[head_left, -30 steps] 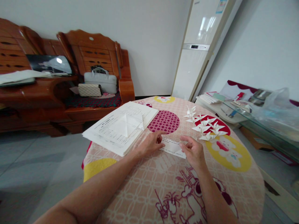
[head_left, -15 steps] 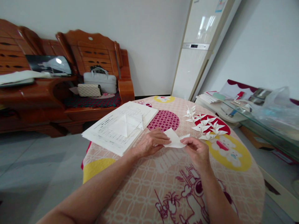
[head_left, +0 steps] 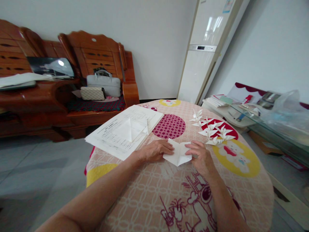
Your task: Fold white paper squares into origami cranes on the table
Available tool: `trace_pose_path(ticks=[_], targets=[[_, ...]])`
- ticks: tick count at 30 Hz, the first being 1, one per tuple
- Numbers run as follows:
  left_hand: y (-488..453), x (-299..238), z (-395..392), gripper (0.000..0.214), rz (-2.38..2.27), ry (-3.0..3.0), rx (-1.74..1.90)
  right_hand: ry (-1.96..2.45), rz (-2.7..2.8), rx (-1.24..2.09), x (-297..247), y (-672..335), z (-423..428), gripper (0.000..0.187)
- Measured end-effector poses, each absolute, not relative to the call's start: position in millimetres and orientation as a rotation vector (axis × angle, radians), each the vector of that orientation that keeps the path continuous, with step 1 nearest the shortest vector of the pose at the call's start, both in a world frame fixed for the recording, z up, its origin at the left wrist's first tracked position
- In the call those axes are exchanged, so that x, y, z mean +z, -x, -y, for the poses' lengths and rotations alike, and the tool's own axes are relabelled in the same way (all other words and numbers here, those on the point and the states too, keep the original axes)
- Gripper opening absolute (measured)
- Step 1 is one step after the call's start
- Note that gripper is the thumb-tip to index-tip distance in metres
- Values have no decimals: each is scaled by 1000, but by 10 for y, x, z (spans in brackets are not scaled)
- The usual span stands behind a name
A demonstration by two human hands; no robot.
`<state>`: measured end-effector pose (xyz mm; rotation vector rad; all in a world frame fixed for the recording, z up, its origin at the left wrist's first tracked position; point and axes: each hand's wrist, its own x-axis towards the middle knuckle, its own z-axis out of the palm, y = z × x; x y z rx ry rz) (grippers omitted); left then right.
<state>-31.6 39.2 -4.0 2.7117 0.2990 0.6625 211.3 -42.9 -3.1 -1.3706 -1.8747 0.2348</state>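
A small white sheet of paper (head_left: 178,154) with a crease down its middle is held low over the table between my hands. My left hand (head_left: 156,150) grips its left edge, fingers over the top and thumb hidden. On the right edge, my right hand (head_left: 201,156) pinches the paper with its fingertips. Several folded white paper cranes (head_left: 214,132) rest beyond my right hand. To the left, a folded paper piece (head_left: 131,129) lies on a stack of printed sheets (head_left: 106,137).
A patterned cloth covers the round table (head_left: 145,199). At the right stands a glass shelf (head_left: 256,124) with a plastic bag (head_left: 282,109) and papers. Behind are a wooden bench (head_left: 101,51) holding bags and a tall white air conditioner (head_left: 198,64).
The paper has turned and come slightly nearer to me, now showing a crease down its middle. My right hand has shifted its hold along the right edge; my left hand has moved slightly down.
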Motion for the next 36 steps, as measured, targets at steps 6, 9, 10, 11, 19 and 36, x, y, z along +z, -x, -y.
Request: trace_pose_path(ticks=[6,9,10,11,19,36], targets=[[324,-57,-329,25,-190,-2643,600,1341,2038,493,45,-2160,507,31],[350,11,-304,25,-215,-2638,478,1379,2069,656,90,-2187,546,25],[357,34,-303,24,-227,-2627,445,1383,2058,698,107,-2198,557,23],[362,54,-302,23,-245,-2604,422,1385,2039,737,122,-2210,566,21],[306,88,-263,20,-791,-2217,462,1564,1695,990,20,-2249,542,30],[84,61,-233,19,-1453,-2120,462,2073,1601,629,-23,-2051,458,24]])
